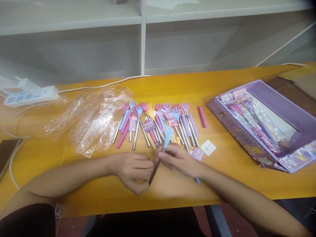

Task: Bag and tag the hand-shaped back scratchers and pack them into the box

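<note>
A back scratcher with a light blue head (168,136) and a metal rod stands tilted in front of me. My right hand (181,159) is closed around it just below the head. My left hand (134,169) is curled at the rod's lower part, its fingertips and thumb against the metal. Beyond my hands lies a row of back scratchers (150,112) with pink, blue, yellow and purple hand-shaped heads, mixed with coloured grip sleeves and printed tags. The tip of a blue piece (197,180) shows under my right wrist, mostly hidden.
Crumpled clear plastic bags (93,118) lie at the left, near a white power strip (32,95) with cables. On the right are a pink sleeve (202,117), a white card (208,147) and an open purple box (249,135) holding bagged back scratchers. White shelving (143,42) stands behind.
</note>
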Available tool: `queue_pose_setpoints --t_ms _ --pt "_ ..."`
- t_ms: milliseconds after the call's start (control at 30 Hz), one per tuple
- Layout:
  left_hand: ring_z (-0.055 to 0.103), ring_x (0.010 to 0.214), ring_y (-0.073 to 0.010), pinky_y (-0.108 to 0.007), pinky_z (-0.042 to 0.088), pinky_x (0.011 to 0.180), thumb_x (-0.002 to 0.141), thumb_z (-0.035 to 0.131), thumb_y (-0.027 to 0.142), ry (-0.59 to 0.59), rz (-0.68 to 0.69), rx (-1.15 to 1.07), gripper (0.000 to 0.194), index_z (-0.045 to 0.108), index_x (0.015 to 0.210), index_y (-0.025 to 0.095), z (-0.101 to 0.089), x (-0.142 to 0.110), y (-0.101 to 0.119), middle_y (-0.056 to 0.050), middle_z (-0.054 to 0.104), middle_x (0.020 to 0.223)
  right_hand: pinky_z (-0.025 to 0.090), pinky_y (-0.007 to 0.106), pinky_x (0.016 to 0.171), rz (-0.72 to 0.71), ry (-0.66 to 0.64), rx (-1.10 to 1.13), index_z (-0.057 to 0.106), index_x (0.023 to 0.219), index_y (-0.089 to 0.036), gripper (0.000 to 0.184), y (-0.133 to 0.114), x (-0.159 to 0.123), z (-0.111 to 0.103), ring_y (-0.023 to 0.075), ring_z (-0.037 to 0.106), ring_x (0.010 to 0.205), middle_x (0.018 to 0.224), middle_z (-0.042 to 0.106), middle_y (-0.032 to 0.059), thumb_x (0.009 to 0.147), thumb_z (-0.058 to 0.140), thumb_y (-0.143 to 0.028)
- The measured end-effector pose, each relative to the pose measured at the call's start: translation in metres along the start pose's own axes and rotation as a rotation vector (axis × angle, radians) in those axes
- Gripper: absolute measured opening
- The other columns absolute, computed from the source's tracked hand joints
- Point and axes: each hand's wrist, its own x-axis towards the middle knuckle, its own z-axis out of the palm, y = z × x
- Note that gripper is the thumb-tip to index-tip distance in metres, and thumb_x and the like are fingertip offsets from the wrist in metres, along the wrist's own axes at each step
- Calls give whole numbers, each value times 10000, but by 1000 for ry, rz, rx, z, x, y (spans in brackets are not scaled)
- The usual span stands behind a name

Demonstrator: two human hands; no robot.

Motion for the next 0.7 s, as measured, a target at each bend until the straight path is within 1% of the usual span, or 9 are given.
queue_pose_setpoints --t_ms 67,100,167,267,300,367,433,533,700 --pt "725 844 -219 -348 625 744 895 636 127 -16 18 23 130 609 809 220 -3 -6 -4 -36 659 749 423 279 604 -130 114 12 556 748 -202 481 -4 -3 -10 120 491 611 709 491 -23 1075 569 -556" --pt "733 874 -227 -356 622 756 925 618 139 -34 13 51 104 614 857 219 -4 -8 -6 -43 675 774 430 292 626 -156 145 12 498 707 -210 509 -7 -6 -16 129 493 629 719 483 -17 1087 544 -545" --pt "728 873 -222 -344 609 741 976 589 181 -71 -30 111 54 619 944 214 -6 -11 -10 -50 684 798 434 308 635 -136 104 -49 480 714 -217 508 -18 -12 -28 125 467 570 690 495 -23 1127 454 -512" --pt "691 787 -198 -316 578 691 1005 580 240 -130 -82 163 53 623 1008 209 -5 -13 -14 -39 661 771 428 303 688 -108 8 -526 560 756 -208 453 -29 -20 -38 153 566 687 754 585 13 1139 452 -424" --pt "670 743 -190 -311 561 665 1003 579 239 -143 -89 171 55 625 1006 209 -4 -14 -15 -29 642 742 416 299 690 -114 -9 -707 588 789 -205 408 -30 -21 -38 160 584 724 789 611 24 1130 479 -401" --pt "627 666 -175 -306 513 602 993 580 232 -141 -86 163 61 636 996 206 -3 -14 -15 -15 620 705 364 292 636 -127 9 -997 614 839 -201 316 -25 -22 -33 151 567 679 791 635 23 1093 562 -381" --pt "608 619 -161 -305 466 544 980 589 227 -86 -45 105 70 651 992 198 -3 -14 -15 -19 638 714 289 302 578 -117 32 -1176 619 839 -199 267 -16 -20 -25 136 535 594 740 647 7 1040 648 -371" --pt "602 575 -140 -304 444 496 974 610 250 11 50 -4 74 670 965 208 -5 -15 -14 -25 674 746 203 325 551 -74 16 -1315 619 804 -198 254 -3 -17 -14 129 523 533 687 664 0 982 706 -356" --pt "552 531 -132 -305 395 446 926 692 277 2 120 -75 75 673 884 218 -9 -13 -12 -17 643 735 194 325 548 71 -2 -1320 663 806 -198 138 -2 -13 -6 153 547 512 645 679 22 885 715 -298"
